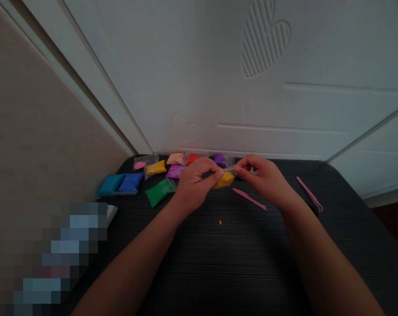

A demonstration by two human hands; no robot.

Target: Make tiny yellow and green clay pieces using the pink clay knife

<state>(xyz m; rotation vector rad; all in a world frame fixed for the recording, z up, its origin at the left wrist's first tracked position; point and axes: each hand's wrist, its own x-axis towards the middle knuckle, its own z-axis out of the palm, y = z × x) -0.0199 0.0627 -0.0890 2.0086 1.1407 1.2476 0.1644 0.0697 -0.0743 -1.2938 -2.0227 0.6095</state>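
Note:
Over the dark table [238, 259], my left hand [195, 184] and my right hand [268, 180] meet on one small clear bag of yellow clay [224, 179]. Both hands are closed in a pinch on the bag's top edge, left fingers on its left side, right fingers on its right. The yellow lump hangs below the fingers, just above the tabletop. A tiny yellow crumb [220, 222] lies on the table in front of the hands.
Several small clay bags lie along the back edge: blue ones [121, 183], green [159, 192], magenta [175, 171], yellow [156, 167], pink [140, 165], peach [175, 158], red [192, 158], purple [220, 159]. Two pink modelling tools [250, 199] [309, 193] lie right. A pale cabinet door stands behind.

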